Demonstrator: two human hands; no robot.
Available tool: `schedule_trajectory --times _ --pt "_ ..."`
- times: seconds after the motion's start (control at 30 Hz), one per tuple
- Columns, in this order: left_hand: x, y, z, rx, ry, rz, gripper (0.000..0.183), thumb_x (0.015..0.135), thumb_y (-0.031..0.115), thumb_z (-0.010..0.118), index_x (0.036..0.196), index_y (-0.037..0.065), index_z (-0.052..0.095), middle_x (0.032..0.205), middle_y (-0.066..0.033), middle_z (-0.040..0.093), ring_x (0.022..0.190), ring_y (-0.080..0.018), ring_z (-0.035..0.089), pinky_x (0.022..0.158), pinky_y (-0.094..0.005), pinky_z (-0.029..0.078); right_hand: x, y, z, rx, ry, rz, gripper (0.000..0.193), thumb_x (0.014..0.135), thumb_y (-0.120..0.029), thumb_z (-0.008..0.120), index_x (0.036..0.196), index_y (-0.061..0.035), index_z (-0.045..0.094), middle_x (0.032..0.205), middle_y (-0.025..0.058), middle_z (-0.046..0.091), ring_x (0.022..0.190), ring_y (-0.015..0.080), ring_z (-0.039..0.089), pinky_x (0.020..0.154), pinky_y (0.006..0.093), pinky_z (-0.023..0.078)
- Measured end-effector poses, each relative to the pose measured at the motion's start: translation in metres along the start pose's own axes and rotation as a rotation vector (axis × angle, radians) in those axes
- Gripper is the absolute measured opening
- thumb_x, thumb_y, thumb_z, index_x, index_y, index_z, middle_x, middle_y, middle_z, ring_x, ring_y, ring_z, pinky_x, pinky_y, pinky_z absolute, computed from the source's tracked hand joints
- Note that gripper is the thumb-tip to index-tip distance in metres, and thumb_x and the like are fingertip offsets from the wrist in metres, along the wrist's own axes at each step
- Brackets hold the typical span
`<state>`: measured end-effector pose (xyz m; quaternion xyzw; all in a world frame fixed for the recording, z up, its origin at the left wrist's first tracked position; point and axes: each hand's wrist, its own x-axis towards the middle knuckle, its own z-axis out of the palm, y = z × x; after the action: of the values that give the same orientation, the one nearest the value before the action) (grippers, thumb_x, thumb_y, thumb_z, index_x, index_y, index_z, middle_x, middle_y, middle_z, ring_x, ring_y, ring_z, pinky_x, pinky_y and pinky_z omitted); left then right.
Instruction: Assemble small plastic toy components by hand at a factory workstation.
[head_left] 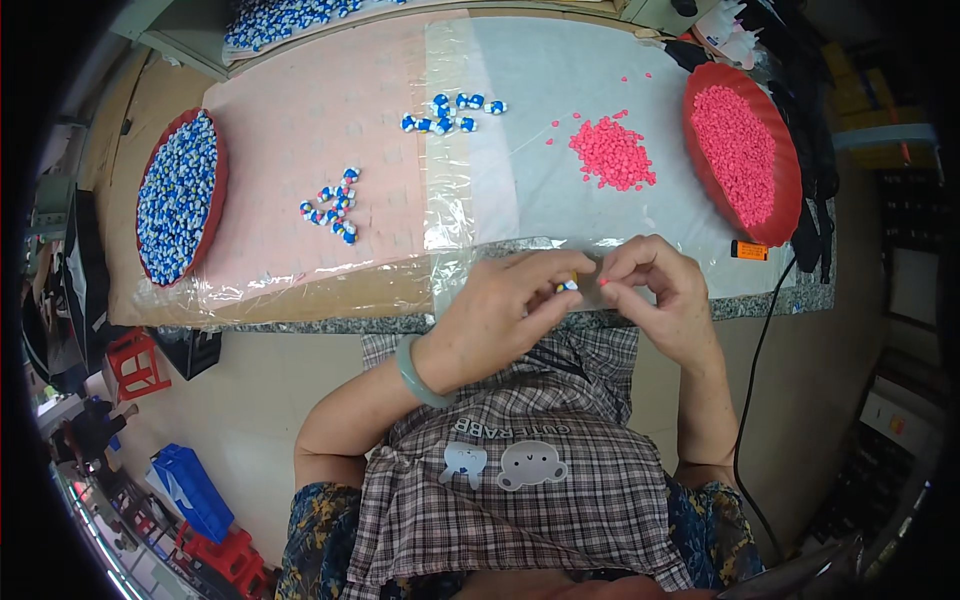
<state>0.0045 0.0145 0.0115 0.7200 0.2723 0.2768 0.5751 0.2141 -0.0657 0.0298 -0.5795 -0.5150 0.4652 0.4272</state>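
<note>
Over the table's near edge, my left hand (pixel 490 312) pinches a small blue-and-white piece (pixel 568 286) with a touch of yellow between thumb and fingertips. Close beside it, my right hand (pixel 662 295) holds a tiny pink piece (pixel 604 282) between thumb and forefinger. The two pieces are slightly apart. Beyond my right hand lies a loose pile of pink pieces (pixel 612 153). A cluster of blue-and-white pieces (pixel 443 125) rests at the middle of the table. Farther left sits another cluster of blue-and-white pieces (pixel 345 203), with pink spots showing on them.
A red scalloped bowl (pixel 218 190) of blue-and-white pieces stands at the left. Another red bowl (pixel 787 190) at the right holds pink pieces. An orange-and-black box (pixel 749 251) lies by it. A black cable (pixel 762 370) hangs off the right edge. More blue pieces fill a tray (pixel 285 22) behind.
</note>
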Motion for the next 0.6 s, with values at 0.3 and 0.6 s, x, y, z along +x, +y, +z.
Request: schedule_trajectory --times 0.3,0.6 --pt "-0.012 -0.008 0.002 0.013 -0.140 0.038 0.011 0.092 0.007 0.069 0.102 0.003 0.067 0.081 -0.0068 0.065 0.059 -0.0131 0.058 0.054 -0.0264 0.045 -0.007 -0.022 0.010 -0.341 -0.115 -0.094 0.023 0.083 0.001 0.078 0.097 0.0009 0.061 0.091 0.0071 0.071 0.079 0.0171 0.071 0.074 0.0289 0.060" --pt "-0.016 -0.010 0.000 -0.139 -0.178 -0.107 0.008 0.093 0.005 0.068 0.099 0.002 0.065 0.082 -0.0028 0.065 0.064 -0.0042 0.056 0.055 -0.0214 0.045 -0.011 -0.009 0.019 -0.255 -0.045 -0.065 0.020 0.083 0.002 0.077 0.100 0.0013 0.067 0.092 0.0071 0.071 0.081 0.0132 0.069 0.070 0.0256 0.057"
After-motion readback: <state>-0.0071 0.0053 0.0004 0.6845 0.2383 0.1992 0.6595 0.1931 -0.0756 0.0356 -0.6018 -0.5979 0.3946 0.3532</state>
